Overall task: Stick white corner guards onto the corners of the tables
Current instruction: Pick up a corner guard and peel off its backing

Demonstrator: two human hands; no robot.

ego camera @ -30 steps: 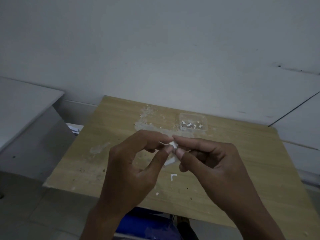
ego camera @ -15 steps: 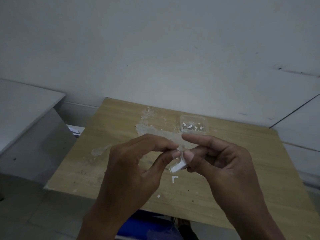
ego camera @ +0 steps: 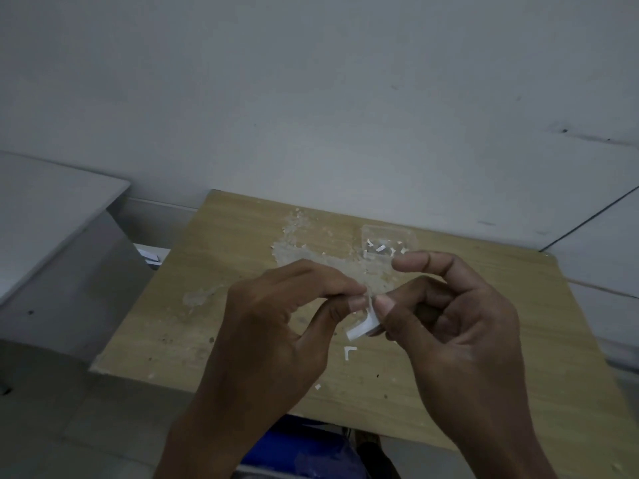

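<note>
Your left hand [ego camera: 276, 326] and right hand [ego camera: 449, 323] meet above the wooden table [ego camera: 214, 257]. Left thumb and forefinger pinch the top of a white corner guard [ego camera: 363, 324]; your right thumb presses its other side, fingers curled behind, forefinger raised. Another guard [ego camera: 349, 351] lies on the table just below. A clear box [ego camera: 387, 242] of white pieces sits near the far edge.
</note>
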